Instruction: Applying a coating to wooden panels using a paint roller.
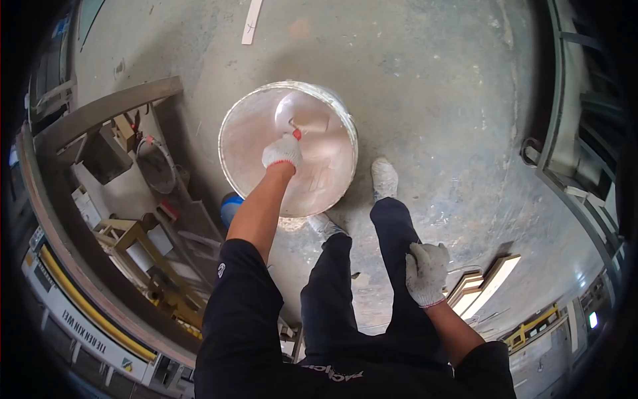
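A large round bucket (228, 171) with a crusted white rim stands on the floor in front of me, with pale pinkish, paint-like liquid inside. My left hand (282, 151), in a white knitted glove, reaches over it, its fingers wrapped round a paint roller (297, 134) by the red handle. The roller's bent wire shows beyond the handle, and its pale head lies at the liquid, hard to tell from it. My right hand (427, 271), gloved alike, rests against my right leg with the fingers loosely extended and nothing visible in it.
A blue container (230, 207) sits partly behind the bucket. Left stands a curved-edged bench or rack (113, 110) crowded with tools and boxes. A pale strip (252, 21) lies on the floor ahead. Boards (488, 286) lie right of my leg; a metal frame (565, 179) lines the far right.
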A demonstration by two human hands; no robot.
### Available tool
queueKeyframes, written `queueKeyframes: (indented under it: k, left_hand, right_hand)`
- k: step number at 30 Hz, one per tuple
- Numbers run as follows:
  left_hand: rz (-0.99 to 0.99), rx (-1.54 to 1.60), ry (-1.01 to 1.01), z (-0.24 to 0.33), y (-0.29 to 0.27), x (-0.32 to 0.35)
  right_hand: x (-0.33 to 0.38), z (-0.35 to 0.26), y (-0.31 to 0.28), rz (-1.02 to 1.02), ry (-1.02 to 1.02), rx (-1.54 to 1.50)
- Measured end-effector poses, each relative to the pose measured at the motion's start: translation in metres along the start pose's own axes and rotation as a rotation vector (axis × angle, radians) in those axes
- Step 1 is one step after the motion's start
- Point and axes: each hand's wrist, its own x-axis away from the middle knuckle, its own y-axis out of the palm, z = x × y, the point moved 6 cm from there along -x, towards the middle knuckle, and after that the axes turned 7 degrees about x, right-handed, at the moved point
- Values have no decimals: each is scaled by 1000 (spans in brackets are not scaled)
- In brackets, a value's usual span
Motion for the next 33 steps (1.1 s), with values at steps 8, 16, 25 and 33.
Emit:
queueKeyframes:
  k: [8,16,25,33]
  left_hand:
    - [-70,-44,-28,-16,-16,-11]
    - [-153,-117,51,-17,3,1]
    - [-143,-45,46,-15,15,1]
    - [-176,31,-40,-17,9,-8]
  right_hand:
    - [-15,-4,14,-117,13,-48]
    - [-6,-4,15,-127,22,-25]
    - [-6,-9,24,-142,28,-6]
    - [-5,-9,25,-144,4,0]
